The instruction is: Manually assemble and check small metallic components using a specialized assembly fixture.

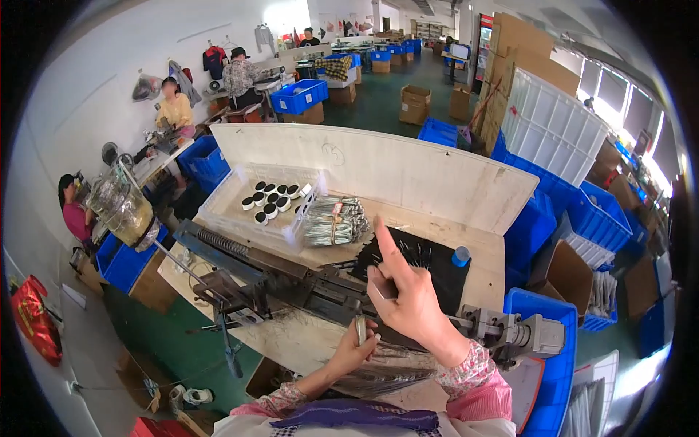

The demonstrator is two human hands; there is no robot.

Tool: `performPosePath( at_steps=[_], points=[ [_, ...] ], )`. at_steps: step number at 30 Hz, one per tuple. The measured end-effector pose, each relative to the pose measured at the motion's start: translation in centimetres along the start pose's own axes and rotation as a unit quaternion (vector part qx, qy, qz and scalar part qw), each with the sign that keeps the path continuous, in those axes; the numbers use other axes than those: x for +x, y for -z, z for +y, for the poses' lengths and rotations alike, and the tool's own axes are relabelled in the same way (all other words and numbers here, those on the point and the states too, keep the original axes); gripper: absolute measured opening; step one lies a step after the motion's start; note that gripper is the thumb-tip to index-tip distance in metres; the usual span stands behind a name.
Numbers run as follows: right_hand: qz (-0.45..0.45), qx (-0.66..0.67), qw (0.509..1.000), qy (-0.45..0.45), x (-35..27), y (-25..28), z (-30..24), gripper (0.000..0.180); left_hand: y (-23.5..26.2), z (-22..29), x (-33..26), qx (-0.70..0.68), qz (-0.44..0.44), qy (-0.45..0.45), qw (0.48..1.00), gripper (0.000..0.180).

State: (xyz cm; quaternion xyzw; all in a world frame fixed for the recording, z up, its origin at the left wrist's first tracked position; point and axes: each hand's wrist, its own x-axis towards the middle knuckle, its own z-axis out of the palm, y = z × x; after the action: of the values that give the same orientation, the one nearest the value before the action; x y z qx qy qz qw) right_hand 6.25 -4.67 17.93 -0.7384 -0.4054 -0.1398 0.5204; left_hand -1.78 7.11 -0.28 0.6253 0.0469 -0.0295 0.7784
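My left hand is closed around a short, pale metal piece, its fingers wrapped about the lower part. It is at the near side of a long dark metal machine with a coiled spring at its left end. My right hand is raised over the bench's right half, the index finger stretched out and the other fingers bent; I see nothing held in it. Beyond it lies a black mat with thin dark pieces on it. Thin metal rods lie just below my hands.
A clear plastic crate holds several round white pieces with black tops. Beside it lies a bundle of thin rods. A blue-capped container stands on the mat. A board walls the bench's far side. Blue bins crowd the right.
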Motion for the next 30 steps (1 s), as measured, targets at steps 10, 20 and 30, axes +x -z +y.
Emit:
performPosePath(
  at_steps=[10,20,30],
  points=[
    [0.079,0.013,0.996,0.030,5.8,1.2,-2.0,0.078,-0.3,-0.3,0.6,-0.011,-0.006,-0.013,1.000,0.026],
    [-0.046,0.036,0.997,0.040,-1.1,1.1,-2.7,0.071,0.2,-1.0,1.2,0.088,-0.033,-0.094,0.991,0.036],
    [-0.071,0.049,0.996,-0.015,-4.4,1.6,-2.0,0.067,2.3,0.1,0.2,0.228,-0.056,-0.060,0.970,0.037]
  ],
)
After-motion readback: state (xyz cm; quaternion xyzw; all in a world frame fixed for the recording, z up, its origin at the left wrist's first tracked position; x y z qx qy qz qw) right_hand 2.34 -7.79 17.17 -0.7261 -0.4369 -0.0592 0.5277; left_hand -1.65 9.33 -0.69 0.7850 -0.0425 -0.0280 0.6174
